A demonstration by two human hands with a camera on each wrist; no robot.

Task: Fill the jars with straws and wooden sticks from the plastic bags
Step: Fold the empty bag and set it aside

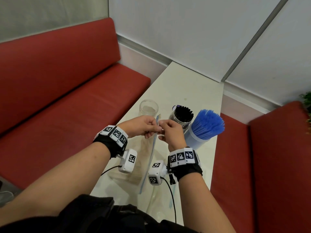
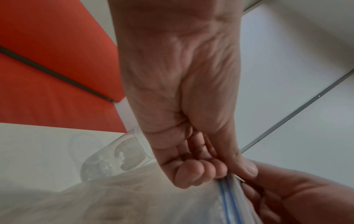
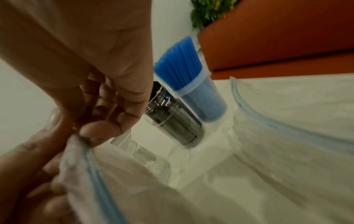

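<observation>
Both hands pinch the blue zip strip at the top of a clear plastic bag (image 1: 134, 158) holding pale wooden sticks, lifted above the white table (image 1: 188, 84). My left hand (image 1: 143, 126) grips the strip's left side, my right hand (image 1: 168, 132) its right side; the wrist views show the left hand (image 2: 201, 171) and the right hand (image 3: 99, 121) curled on the strip. An empty clear jar (image 1: 149, 109) stands just beyond the hands. A jar of black straws (image 1: 182, 116) and a jar of blue straws (image 1: 204, 128) stand to the right.
A second, empty zip bag (image 3: 287, 128) lies on the table near my body. Red bench seats (image 1: 67, 98) flank the narrow table on both sides. A white wall closes the far end, and a green plant (image 1: 307, 98) sits at the right edge.
</observation>
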